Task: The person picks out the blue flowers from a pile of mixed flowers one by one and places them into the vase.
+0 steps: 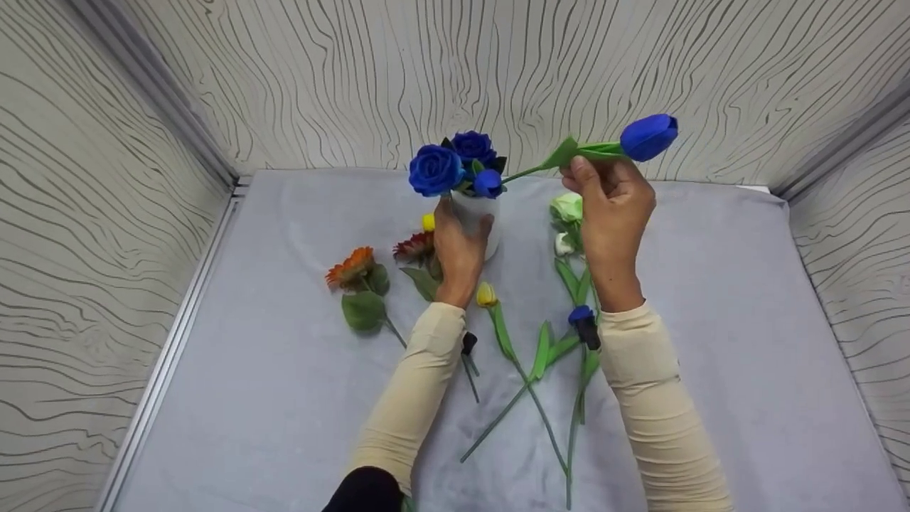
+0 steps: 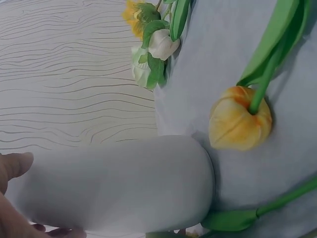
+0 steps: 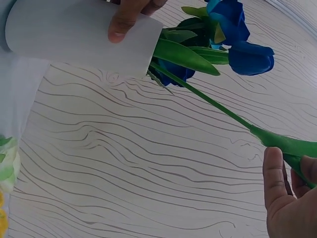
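Observation:
My left hand [image 1: 458, 249] grips a smooth white vase [image 2: 124, 183] near its mouth, thumb on one side and fingers on the other. Out of the vase stand two blue roses [image 1: 435, 171] and a blue tulip [image 3: 251, 58] with green leaves. To the right, my right hand [image 1: 617, 224] pinches a second blue tulip [image 1: 648, 137] by its stem and leaf, the bloom pointing up and right. Its green stem [image 3: 208, 99] slants down to the vase, with the lower end at the mouth in the right wrist view.
On the grey cloth [image 1: 732, 355] lie an orange flower [image 1: 352, 269], a dark red flower [image 1: 414, 247], a yellow tulip [image 1: 486, 294] and a blue flower [image 1: 581, 315] by the right sleeve. Whitish-green blooms [image 1: 567, 207] lie behind the right forearm. Patterned panels [image 1: 455, 64] enclose the table.

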A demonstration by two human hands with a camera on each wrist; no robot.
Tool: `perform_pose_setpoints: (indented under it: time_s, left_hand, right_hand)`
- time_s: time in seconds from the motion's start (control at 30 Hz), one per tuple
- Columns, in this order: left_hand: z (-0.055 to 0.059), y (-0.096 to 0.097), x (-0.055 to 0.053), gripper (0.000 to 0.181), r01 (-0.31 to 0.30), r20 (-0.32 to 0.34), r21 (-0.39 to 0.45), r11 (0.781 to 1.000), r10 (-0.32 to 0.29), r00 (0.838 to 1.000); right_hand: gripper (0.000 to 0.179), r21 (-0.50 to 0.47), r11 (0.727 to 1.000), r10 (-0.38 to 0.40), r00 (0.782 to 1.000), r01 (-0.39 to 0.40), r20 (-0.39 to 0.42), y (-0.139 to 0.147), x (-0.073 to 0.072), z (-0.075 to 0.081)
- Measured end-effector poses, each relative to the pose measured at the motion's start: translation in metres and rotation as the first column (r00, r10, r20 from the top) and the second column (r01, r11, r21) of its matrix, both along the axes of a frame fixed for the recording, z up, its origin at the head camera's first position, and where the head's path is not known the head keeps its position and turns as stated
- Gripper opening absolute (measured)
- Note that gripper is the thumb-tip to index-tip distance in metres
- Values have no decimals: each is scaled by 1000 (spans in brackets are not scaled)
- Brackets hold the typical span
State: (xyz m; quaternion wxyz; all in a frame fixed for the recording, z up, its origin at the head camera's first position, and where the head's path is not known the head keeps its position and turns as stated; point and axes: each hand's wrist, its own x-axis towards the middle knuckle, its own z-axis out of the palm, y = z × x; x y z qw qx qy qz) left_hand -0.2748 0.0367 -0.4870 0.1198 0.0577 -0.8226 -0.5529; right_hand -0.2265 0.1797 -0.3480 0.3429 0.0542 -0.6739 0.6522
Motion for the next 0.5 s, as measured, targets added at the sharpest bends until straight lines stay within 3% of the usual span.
perform_pose_setpoints:
  time_s: [0.3, 0.5]
  left_hand:
    - [-3, 1, -7, 80, -27, 39, 0, 1000, 27, 999]
    - [1, 6, -17, 86, -51, 91, -123, 991, 62, 994]
  right_hand:
    - [18, 111, 994, -26, 998, 20, 49, -8, -7, 2]
    - [21, 255, 966, -57, 996, 37, 73, -13, -14, 3]
